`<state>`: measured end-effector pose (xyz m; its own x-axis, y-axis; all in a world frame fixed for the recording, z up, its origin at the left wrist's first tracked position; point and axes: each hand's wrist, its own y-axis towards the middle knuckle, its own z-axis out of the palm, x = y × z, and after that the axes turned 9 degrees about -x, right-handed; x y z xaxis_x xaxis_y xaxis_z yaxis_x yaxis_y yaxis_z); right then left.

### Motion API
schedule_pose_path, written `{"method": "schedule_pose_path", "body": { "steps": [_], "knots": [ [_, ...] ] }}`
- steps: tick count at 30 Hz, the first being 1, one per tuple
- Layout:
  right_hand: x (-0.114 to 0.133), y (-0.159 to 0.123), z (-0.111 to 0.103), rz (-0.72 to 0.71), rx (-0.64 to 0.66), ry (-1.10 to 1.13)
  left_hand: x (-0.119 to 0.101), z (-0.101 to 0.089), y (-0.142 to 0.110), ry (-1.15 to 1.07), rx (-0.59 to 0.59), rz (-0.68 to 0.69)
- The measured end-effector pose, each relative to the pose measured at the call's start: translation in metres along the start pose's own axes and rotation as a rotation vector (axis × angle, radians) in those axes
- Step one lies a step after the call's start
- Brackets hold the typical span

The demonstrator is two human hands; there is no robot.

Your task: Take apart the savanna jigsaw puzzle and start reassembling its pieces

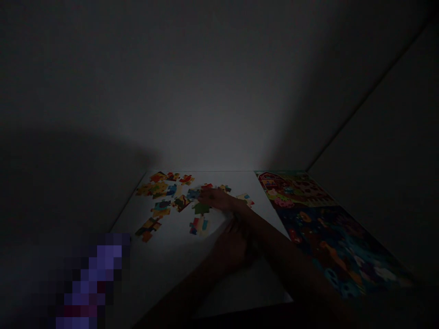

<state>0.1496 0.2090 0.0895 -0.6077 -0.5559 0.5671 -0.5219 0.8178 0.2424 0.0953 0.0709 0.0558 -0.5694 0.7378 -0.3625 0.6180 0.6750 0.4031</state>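
Note:
In the dim head view my right hand (215,199) reaches over loose jigsaw puzzle pieces on a white tabletop (178,256). Its fingers are bunched downward at the edge of a blue-grey puzzle piece (194,194). A green puzzle piece (201,209) lies just below that hand, and a red one (206,186) peeks out behind it. My left hand (233,240) is nearer to me, partly beneath the right forearm. Shadow covers its fingers, so their grip cannot be made out. A red and light blue pair of pieces (199,225) lies to its left.
Joined and loose puzzle pieces (152,188) spread over the table's left side. On the right lie a farm picture (295,189) and a dark sea-animal picture (338,251). Pale walls (212,91) rise behind and right. A blurred purple shape (92,283) is at lower left.

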Motion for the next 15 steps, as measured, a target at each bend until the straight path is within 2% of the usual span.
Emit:
{"method": "schedule_pose_path", "body": {
  "steps": [2, 4, 6, 8, 9, 11, 13, 15],
  "knots": [
    [0.004, -0.024, -0.019, 0.019, -0.034, 0.023, 0.003, 0.006, 0.020, 0.003, -0.011, -0.015],
    [0.005, -0.061, -0.031, 0.113, -0.208, -0.015, 0.008, 0.013, 0.043, 0.017, -0.013, -0.030],
    [0.003, -0.107, -0.030, 0.299, -0.480, -0.137, 0.018, 0.018, 0.069, 0.032, -0.024, -0.048],
    [0.002, -0.151, -0.017, 0.482, -0.581, -0.307, 0.037, 0.013, 0.094, 0.049, -0.061, -0.085],
    [0.001, -0.169, -0.008, 0.549, -0.583, -0.399, 0.050, 0.006, 0.103, 0.072, -0.095, -0.141],
    [0.002, -0.189, 0.007, 0.563, -0.481, -0.537, 0.084, -0.019, 0.110, 0.136, -0.167, -0.278],
    [0.003, -0.189, 0.015, 0.574, -0.384, -0.617, 0.123, -0.053, 0.097, 0.226, -0.224, -0.446],
    [0.000, -0.173, 0.013, 0.638, -0.331, -0.651, 0.158, -0.087, 0.069, 0.323, -0.265, -0.617]
  ]
}}
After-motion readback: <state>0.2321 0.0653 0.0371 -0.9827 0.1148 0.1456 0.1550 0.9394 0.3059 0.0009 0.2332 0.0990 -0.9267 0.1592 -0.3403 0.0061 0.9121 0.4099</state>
